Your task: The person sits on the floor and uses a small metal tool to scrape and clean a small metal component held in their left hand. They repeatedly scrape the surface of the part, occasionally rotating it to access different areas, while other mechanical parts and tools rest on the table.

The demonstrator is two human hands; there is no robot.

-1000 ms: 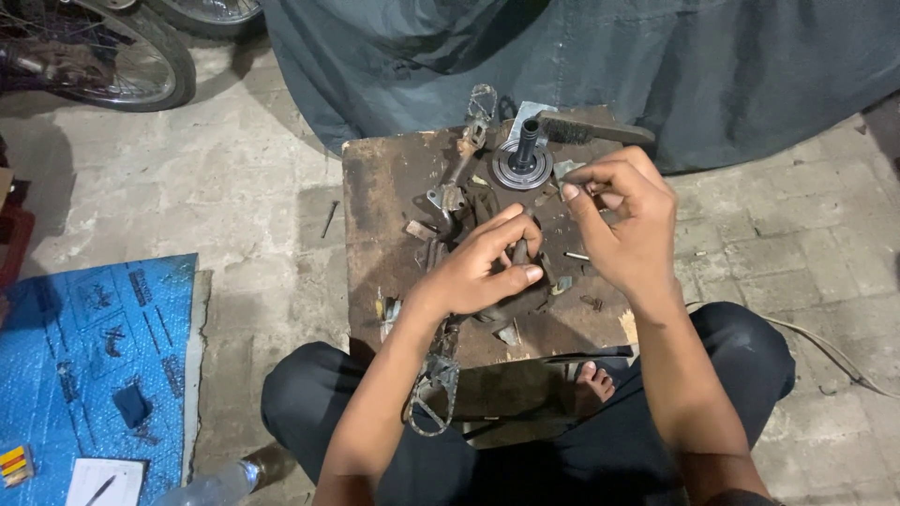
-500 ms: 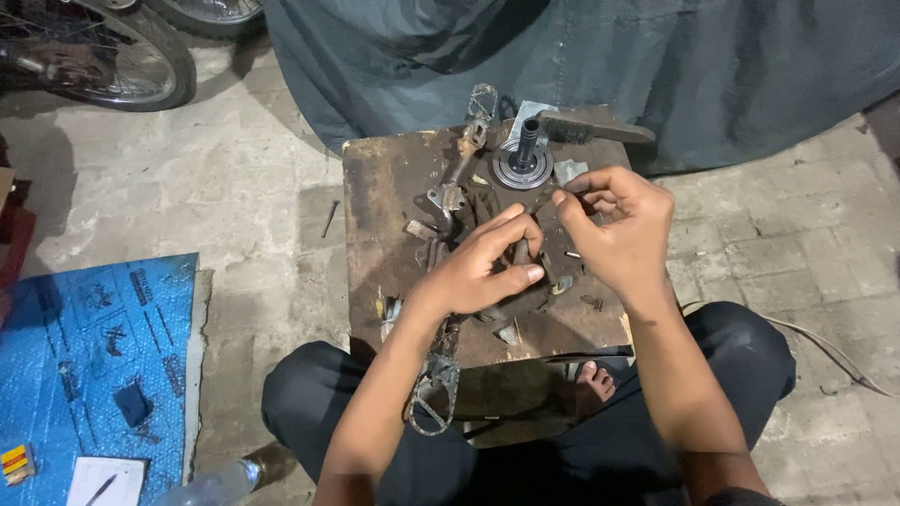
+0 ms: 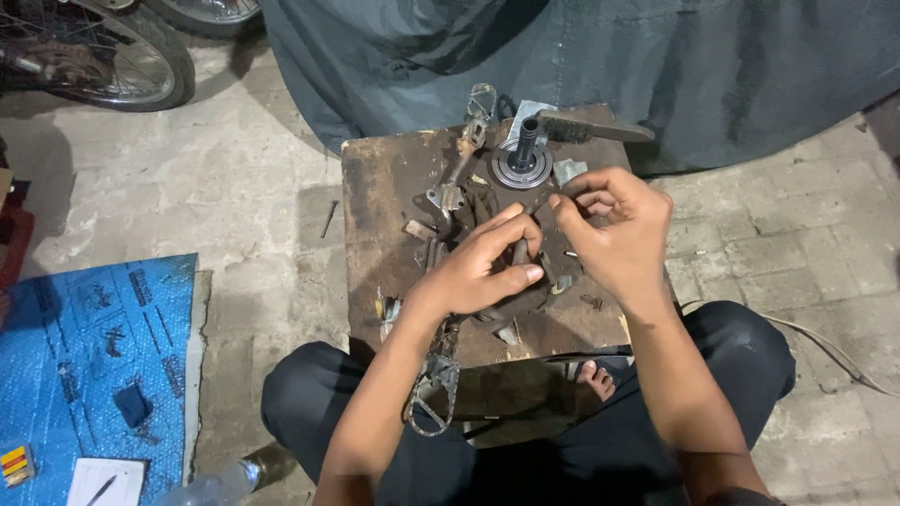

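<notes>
I sit on the floor at a low, stained wooden block [image 3: 380,201] strewn with greasy metal parts. My left hand [image 3: 483,267] rests on the block with its fingers curled around a dark metal part [image 3: 518,251]. My right hand [image 3: 619,230] hovers just to the right, thumb and fingertips pinched together on something too small to make out. Behind my hands a round bearing hub with an upright shaft [image 3: 523,161] stands on the block. A long lever-like metal arm [image 3: 457,173] lies to its left.
A dark-handled tool [image 3: 591,129] lies at the block's far edge before a dark tarp [image 3: 562,56]. A metal foot peg bracket [image 3: 433,389] hangs off the near edge. Blue plastic sheet [image 3: 94,356] lies left; a motorcycle wheel [image 3: 89,56] stands top left.
My right hand has drifted slightly down and toward me, fingers still pinched. My left hand stays on the dark part.
</notes>
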